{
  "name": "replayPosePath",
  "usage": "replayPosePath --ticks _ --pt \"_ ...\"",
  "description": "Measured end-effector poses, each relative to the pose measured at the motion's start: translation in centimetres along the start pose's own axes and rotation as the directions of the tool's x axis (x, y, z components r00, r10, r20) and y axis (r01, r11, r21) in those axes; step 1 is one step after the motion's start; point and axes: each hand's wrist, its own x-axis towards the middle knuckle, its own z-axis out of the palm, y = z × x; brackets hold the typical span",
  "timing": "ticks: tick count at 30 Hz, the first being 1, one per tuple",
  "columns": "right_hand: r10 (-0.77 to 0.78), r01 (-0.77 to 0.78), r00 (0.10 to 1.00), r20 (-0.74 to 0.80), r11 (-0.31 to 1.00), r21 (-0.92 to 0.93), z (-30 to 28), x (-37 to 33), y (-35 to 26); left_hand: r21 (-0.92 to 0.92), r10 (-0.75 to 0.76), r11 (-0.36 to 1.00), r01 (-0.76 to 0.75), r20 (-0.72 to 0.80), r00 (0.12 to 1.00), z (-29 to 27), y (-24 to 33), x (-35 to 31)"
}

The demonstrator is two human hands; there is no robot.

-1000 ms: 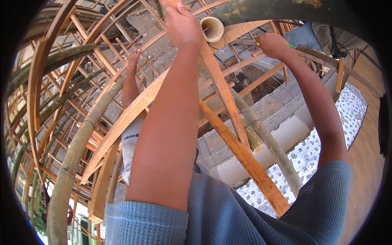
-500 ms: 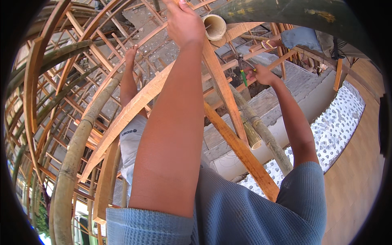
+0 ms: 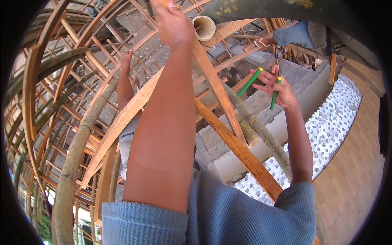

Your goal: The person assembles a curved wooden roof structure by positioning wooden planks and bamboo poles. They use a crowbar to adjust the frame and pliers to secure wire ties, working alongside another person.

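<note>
My left hand point(image 3: 174, 26) is raised at the top middle, its fingers closed around the end of a wooden beam point(image 3: 166, 3). Part of that grip is cut off by the picture's edge. Close beside it is the open end of a thick bamboo pole point(image 3: 204, 28). On the right, my right hand point(image 3: 282, 90) holds a pair of pincers point(image 3: 279, 65) with green handles, jaws pointing up. One handle lies against the palm and thumb; the other swings wide to the left past the spread fingers.
Slanted timber point(image 3: 241, 151) and a bamboo pole point(image 3: 77, 151) cross below me. A lattice of wooden slats fills the left. A bare foot point(image 3: 126, 58) rests on it. Another person's leg in blue cloth point(image 3: 293, 34) is at upper right, above a concrete ledge point(image 3: 302, 98) and pebbled white strip point(image 3: 339, 106).
My right hand has turned palm up and come closer, and the pincers' handles have spread wide apart. My left hand keeps its hold on the beam; the view has shifted slightly.
</note>
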Motion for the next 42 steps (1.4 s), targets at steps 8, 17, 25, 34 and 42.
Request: replayPosePath --ticks 8,17,25,34,42 --pt "-0.025 0.027 0.999 0.033 0.998 -0.062 4.3 3.7 -2.8 -0.057 0.018 0.998 -0.014 0.061 0.998 0.2 -0.9 0.3" --pt "0.099 -0.192 0.929 -0.355 -0.692 -0.696 9.4 10.0 -6.5 -0.05 0.026 0.999 -0.022 0.088 0.996 0.0 -0.4 0.3" --pt "0.271 -0.013 0.845 -0.461 -0.852 -0.524 15.9 15.8 -8.4 -0.095 0.031 0.995 -0.024 0.07 0.997 -0.7 -0.2 0.3" --pt "0.211 -0.043 0.864 -0.457 -0.873 -0.485 16.7 17.7 -7.6 -0.112 0.022 0.994 -0.011 0.101 0.995 -0.4 -1.0 0.9" --pt "0.089 -0.072 0.951 -0.297 -0.868 -0.491 15.7 16.6 -6.9 -0.104 0.005 0.995 0.008 0.121 0.993 -0.7 -0.7 1.0"
